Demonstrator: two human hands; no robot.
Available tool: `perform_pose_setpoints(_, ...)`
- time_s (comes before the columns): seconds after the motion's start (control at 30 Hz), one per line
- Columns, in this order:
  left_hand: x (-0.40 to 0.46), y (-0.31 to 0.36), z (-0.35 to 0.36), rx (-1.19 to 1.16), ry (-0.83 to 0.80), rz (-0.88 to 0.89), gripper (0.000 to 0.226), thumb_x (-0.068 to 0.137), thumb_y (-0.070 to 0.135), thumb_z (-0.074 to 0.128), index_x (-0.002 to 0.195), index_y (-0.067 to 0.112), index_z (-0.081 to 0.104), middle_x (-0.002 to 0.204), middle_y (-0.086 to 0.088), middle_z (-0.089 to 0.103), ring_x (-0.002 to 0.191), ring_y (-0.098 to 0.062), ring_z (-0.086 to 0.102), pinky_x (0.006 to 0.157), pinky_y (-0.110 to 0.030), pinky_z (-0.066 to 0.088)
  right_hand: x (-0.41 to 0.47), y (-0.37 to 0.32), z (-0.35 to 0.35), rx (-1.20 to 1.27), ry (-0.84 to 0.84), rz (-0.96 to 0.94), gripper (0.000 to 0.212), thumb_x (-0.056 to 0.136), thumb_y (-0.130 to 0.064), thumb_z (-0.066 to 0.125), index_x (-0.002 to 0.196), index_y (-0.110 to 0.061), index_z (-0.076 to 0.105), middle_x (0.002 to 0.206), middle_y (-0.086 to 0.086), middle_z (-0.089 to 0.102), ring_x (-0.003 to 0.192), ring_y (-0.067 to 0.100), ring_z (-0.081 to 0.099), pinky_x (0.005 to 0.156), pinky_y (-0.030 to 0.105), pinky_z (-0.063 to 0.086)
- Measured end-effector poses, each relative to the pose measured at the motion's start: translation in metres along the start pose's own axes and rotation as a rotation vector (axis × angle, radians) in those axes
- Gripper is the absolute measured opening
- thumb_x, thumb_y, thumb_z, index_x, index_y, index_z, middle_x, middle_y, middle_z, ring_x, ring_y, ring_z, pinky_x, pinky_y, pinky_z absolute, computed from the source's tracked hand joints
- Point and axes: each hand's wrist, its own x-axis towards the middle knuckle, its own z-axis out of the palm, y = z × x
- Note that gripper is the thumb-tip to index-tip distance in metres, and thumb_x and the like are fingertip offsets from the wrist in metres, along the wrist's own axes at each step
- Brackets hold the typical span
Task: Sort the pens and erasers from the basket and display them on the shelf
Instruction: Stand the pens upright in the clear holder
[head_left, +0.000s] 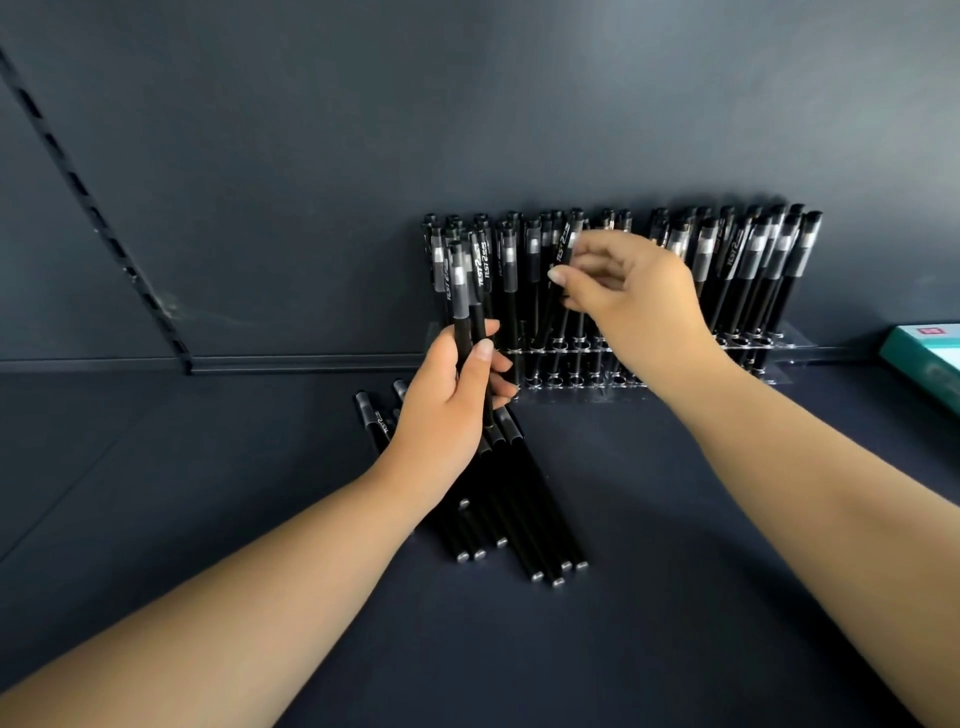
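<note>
Loose pens (519, 499) clutter the shelf (675, 571) under my left hand (447, 395); the far pen rack (649, 358) blocks the wall; near right lies open.

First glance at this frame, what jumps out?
The clear pen rack against the back wall, packed with upright black pens, with the right hand pinching one pen at mid-rack. The left hand grips a small bunch of pens upright before the rack's left end. Under that arm, loose pens lie on the dark shelf.

Stationery shop: slotted display shelf (675, 519), racked pens (737, 270).
</note>
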Motion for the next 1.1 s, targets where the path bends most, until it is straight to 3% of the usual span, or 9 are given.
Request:
perform_pose_setpoints(0.13, 0.0, 0.001, -0.001, 0.039, 0.01, 0.041, 0.022, 0.097, 0.016, 0.04, 0.098, 0.036, 0.048, 0.082, 0.008, 0.06, 0.069, -0.001, 0.058, 0.074, -0.022, 0.052, -0.003, 0.004, 0.005, 0.085, 0.061, 0.01, 0.025, 0.083, -0.017, 0.066, 0.085, -0.036, 0.049, 0.081, -0.013, 0.064, 0.088, 0.014, 0.064, 0.086, 0.037, 0.053)
perform_pose_setpoints(0.3, 0.001, 0.002, 0.001, -0.024, 0.03, 0.04, 0.014, 0.097, 0.012, 0.041, 0.098, 0.026, 0.04, 0.086, 0.005, 0.063, 0.065, -0.001, 0.058, 0.064, -0.016, 0.05, 0.0, 0.005, 0.012, 0.062, 0.102, 0.024, 0.014, 0.082, -0.019, 0.068, 0.091, -0.026, 0.06, 0.083, -0.013, 0.063, 0.088, 0.011, 0.064, 0.084, 0.034, 0.054)
perform_pose_setpoints(0.43, 0.002, 0.002, 0.001, -0.042, 0.039, 0.024, 0.012, 0.097, 0.011, 0.04, 0.093, 0.023, 0.04, 0.085, 0.006, 0.062, 0.063, 0.0, 0.058, 0.063, -0.016, 0.05, -0.004, 0.008, 0.019, -0.005, 0.073, 0.048, 0.025, 0.081, -0.021, 0.069, 0.105, -0.015, 0.065, 0.087, -0.01, 0.063, 0.087, 0.01, 0.065, 0.084, 0.03, 0.054)
perform_pose_setpoints(0.6, 0.002, 0.002, -0.001, -0.06, 0.08, 0.017, 0.014, 0.096, 0.014, 0.043, 0.096, 0.028, 0.047, 0.085, 0.008, 0.056, 0.066, 0.0, 0.06, 0.068, -0.018, 0.052, -0.006, 0.011, 0.017, 0.019, 0.098, 0.046, 0.022, 0.08, -0.023, 0.069, 0.1, -0.014, 0.065, 0.083, -0.013, 0.062, 0.087, 0.012, 0.065, 0.083, 0.032, 0.054)
perform_pose_setpoints(0.67, 0.001, 0.004, -0.002, -0.067, 0.09, 0.035, 0.015, 0.095, 0.014, 0.045, 0.097, 0.028, 0.05, 0.084, 0.009, 0.054, 0.067, 0.0, 0.06, 0.068, -0.017, 0.051, -0.008, 0.01, 0.014, 0.024, 0.108, 0.019, 0.025, 0.079, -0.026, 0.07, 0.101, -0.018, 0.062, 0.08, -0.013, 0.061, 0.083, 0.012, 0.064, 0.082, 0.028, 0.054)
perform_pose_setpoints(0.77, 0.0, 0.007, -0.002, -0.1, 0.1, 0.036, 0.016, 0.094, 0.014, 0.047, 0.096, 0.028, 0.053, 0.078, 0.012, 0.057, 0.068, 0.0, 0.06, 0.069, -0.018, 0.051, -0.007, 0.003, 0.005, 0.061, 0.164, -0.065, 0.014, 0.082, -0.023, 0.066, 0.09, -0.031, 0.057, 0.074, -0.013, 0.06, 0.075, 0.009, 0.063, 0.077, 0.023, 0.053)
perform_pose_setpoints(0.83, -0.001, 0.01, 0.0, -0.107, 0.087, 0.041, 0.017, 0.094, 0.014, 0.048, 0.096, 0.03, 0.054, 0.072, 0.018, 0.061, 0.069, 0.0, 0.061, 0.069, -0.018, 0.051, -0.006, -0.004, 0.0, 0.121, 0.183, -0.099, 0.011, 0.089, -0.017, 0.058, 0.088, -0.028, 0.06, 0.073, -0.012, 0.061, 0.069, 0.005, 0.064, 0.072, 0.02, 0.053)
perform_pose_setpoints(1.0, -0.005, 0.017, 0.006, -0.168, 0.04, 0.051, 0.018, 0.092, 0.011, 0.049, 0.097, 0.026, 0.058, 0.073, 0.011, 0.063, 0.067, -0.002, 0.062, 0.065, -0.017, 0.051, -0.012, -0.018, 0.002, 0.221, -0.086, -0.14, 0.013, 0.09, -0.015, 0.053, 0.087, -0.019, 0.066, 0.075, 0.002, 0.066, 0.071, 0.01, 0.066, 0.068, 0.021, 0.054)
perform_pose_setpoints(1.1, -0.008, 0.019, 0.006, -0.185, 0.006, 0.036, 0.02, 0.092, 0.013, 0.049, 0.097, 0.029, 0.059, 0.078, 0.01, 0.067, 0.073, -0.005, 0.066, 0.066, -0.018, 0.053, -0.012, -0.022, 0.001, 0.129, -0.21, -0.128, 0.019, 0.088, -0.015, 0.058, 0.083, 0.0, 0.069, 0.079, 0.03, 0.06, 0.077, 0.038, 0.058, 0.074, 0.043, 0.052)
